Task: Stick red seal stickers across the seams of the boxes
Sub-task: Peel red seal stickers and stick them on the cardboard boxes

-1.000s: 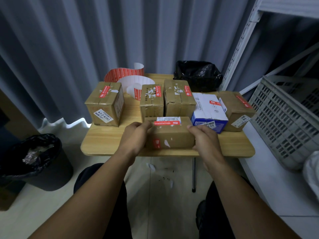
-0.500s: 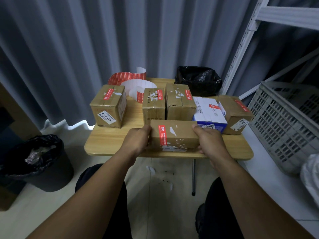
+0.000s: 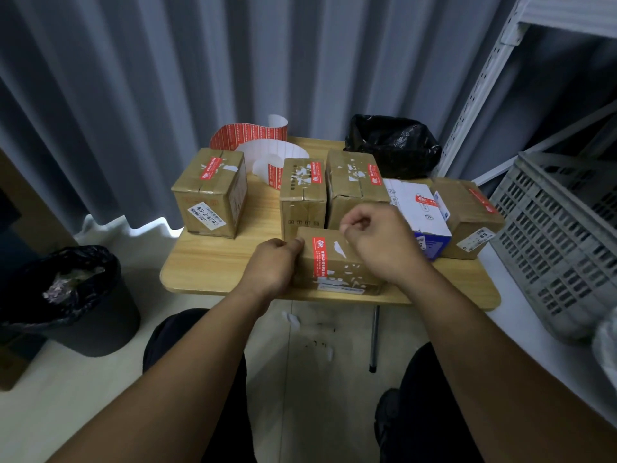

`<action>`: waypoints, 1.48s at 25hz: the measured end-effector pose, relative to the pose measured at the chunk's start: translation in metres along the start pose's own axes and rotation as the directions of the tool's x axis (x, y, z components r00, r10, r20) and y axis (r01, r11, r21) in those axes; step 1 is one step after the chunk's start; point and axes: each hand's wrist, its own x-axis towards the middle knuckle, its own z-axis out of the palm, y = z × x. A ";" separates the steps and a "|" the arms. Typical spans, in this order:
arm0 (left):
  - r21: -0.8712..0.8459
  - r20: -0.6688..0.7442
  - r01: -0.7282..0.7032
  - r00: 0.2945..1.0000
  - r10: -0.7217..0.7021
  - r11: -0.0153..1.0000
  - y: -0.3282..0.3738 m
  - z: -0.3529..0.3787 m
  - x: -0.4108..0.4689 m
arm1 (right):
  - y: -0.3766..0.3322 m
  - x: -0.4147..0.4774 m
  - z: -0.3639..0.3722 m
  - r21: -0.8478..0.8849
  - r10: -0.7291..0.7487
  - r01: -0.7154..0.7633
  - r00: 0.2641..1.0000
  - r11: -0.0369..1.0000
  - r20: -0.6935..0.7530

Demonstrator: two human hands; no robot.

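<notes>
A small brown cardboard box (image 3: 337, 267) lies at the front edge of the wooden table (image 3: 217, 262), with a red seal sticker (image 3: 320, 253) running across its top face. My left hand (image 3: 270, 265) grips the box's left end. My right hand (image 3: 377, 242) hovers over the box's right part, fingers curled and thumb against forefinger; whether anything is pinched there I cannot tell. A roll of red seal stickers (image 3: 253, 135) with loose white backing stands at the back of the table.
Behind stand several sealed boxes: one at left (image 3: 208, 192), two in the middle (image 3: 302, 195), a white-blue one (image 3: 417, 208) and a brown one (image 3: 467, 208). A black bag (image 3: 390, 145) sits at the back. A bin (image 3: 66, 295) stands at left, a grey crate (image 3: 561, 235) at right.
The box was rolled toward me, bringing the face with the red sticker on top. My right hand has let go of its right end and lifted above it.
</notes>
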 end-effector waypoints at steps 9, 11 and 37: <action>0.013 0.018 -0.013 1.000 0.013 1.000 0.001 0.001 0.000 | -0.017 0.029 0.007 -0.061 0.192 -0.182 0.923 0.981 0.333; 0.002 0.023 -0.002 1.000 0.002 1.000 0.002 0.001 0.000 | -0.017 0.033 0.008 -0.055 0.227 -0.222 0.914 0.974 0.337; -0.004 0.046 -0.004 0.999 0.004 1.000 -0.003 0.001 0.004 | -0.017 0.032 0.013 -0.040 0.250 -0.250 0.920 0.968 0.301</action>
